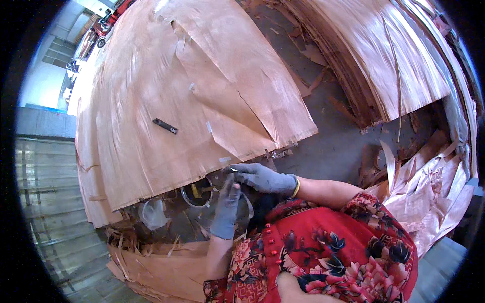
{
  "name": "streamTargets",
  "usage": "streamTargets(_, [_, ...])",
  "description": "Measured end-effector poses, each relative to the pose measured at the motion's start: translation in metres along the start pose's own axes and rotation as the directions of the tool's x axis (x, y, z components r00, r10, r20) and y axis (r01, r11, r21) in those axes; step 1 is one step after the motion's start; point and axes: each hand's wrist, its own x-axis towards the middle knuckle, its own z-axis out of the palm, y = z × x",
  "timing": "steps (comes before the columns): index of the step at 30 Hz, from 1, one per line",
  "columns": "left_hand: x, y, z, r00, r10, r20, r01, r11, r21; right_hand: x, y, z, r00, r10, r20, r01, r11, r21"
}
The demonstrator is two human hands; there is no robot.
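Both my hands wear grey gloves and meet just off the near edge of a large tan wood veneer sheet (141, 156). My right hand (262, 179) reaches in from the right, its fingers closed together. A small pale strip (234, 170) shows at its fingertips. Upright beside it, my left hand (226, 209) is closed, with the thumb toward the right hand's fingers; what it holds is hidden. The sheet has a long split (255, 113) and a raised fold. Short whitish tape pieces (209, 127) stick to it. A dark flat bar-shaped tool (165, 125) lies on its left part.
Below the sheet's edge are a round ring-shaped thing (184, 198) with yellow inside and a crumpled clear plastic piece (153, 214). A second veneer stack (399, 65) stands at the right. Torn veneer scraps (424, 187) pile up below it. More veneer (161, 265) lies at lower left.
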Motion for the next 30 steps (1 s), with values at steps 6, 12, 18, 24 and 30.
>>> streamTargets(6, [-0.002, 0.054, -0.038, 0.698, -0.207, 0.685, 0.373, 0.922, -0.101, 0.008, -0.035, -0.03, 0.936, 0.349, 0.032, -0.328, 0.841, 0.429])
streamTargets(12, [0.016, 0.058, -0.033, 0.692, -0.039, 0.721, 0.235, 0.956, -0.173, 0.033, -0.046, -0.046, 0.837, 0.472, -0.278, -0.282, 0.806, 0.521])
streamTargets(18, [0.027, 0.07, -0.02, 0.727, 0.029, 0.686, 0.3, 0.886, -0.355, 0.036, -0.021, -0.114, 0.838, 0.429, -0.338, -0.228, 0.837, 0.498])
streamTargets(24, [0.037, 0.098, 0.022, 0.528, 0.057, 0.847, 0.587, 0.697, -0.413, 0.035, -0.046, -0.094, 0.973, 0.233, -0.011, -0.21, 0.896, 0.392])
streamTargets(30, [0.028, 0.104, 0.076, 0.392, 0.035, 0.919, 0.745, 0.575, -0.339, 0.046, -0.043, -0.144, 0.992, 0.072, 0.107, -0.127, 0.703, 0.7])
